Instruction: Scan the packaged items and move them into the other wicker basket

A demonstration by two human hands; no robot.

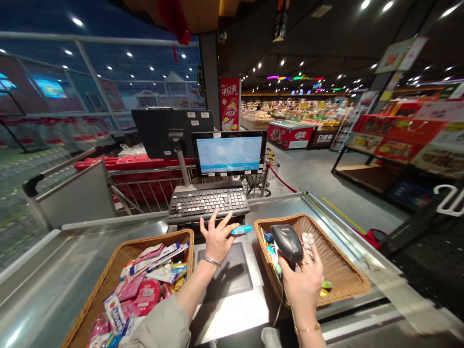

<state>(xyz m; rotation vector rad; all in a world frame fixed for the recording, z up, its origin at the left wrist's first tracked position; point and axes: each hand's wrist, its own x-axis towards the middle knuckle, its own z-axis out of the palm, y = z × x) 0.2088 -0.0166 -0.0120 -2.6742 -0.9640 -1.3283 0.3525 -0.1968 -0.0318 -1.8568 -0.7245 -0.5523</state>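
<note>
Left hand (217,239) open, fingers spread, small blue packet (241,230) at the fingertips, hold unclear; wicker basket (159,240) of pink snack packets (141,292) to its left, keyboard (206,203) ahead. Right hand (302,285) closed around black handheld scanner (286,243), above second wicker basket (326,241).

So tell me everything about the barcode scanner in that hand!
The handheld barcode scanner is dark grey, with a smooth, shiny, plastic-looking body and a rounded head. The right hand grips it, with the fingers wrapped around its lower part, and its head tilts up and away from the person. It is held above a wicker basket of small packets. A thin cable drops below the hand, probably from the scanner.
</note>
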